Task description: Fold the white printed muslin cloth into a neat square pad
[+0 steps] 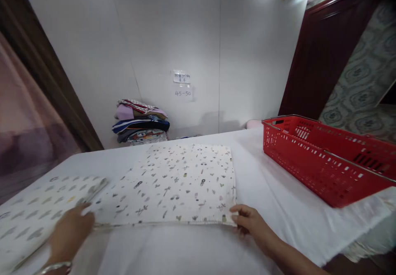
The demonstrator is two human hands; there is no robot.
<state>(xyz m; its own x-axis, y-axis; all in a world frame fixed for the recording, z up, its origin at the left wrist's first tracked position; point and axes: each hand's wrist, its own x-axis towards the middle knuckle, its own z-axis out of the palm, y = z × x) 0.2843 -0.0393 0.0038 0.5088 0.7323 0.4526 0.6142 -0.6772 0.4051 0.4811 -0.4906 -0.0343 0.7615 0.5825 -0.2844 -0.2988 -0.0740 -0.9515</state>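
A white cloth point(182, 188) printed with small plants, birds and rainbows lies flat on the white-covered table. My right hand point(247, 222) has its fingers closed on the front right corner of this cloth. My left hand point(72, 230), slightly blurred and wearing a silver bracelet point(57, 266), is closed at the front left corner, its fingertips partly hidden against the fabric. Beside and under that hand lies a second white cloth point(40, 205) with grey cloud shapes, next to the printed cloth's left edge.
A red plastic basket point(297, 163) with metal handles stands on the right of the table point(247, 163). Folded fabrics point(140, 122) are stacked behind the far edge. Paper labels point(182, 92) are stuck on the white wall. A pinkish curtain point(27, 122) hangs at left.
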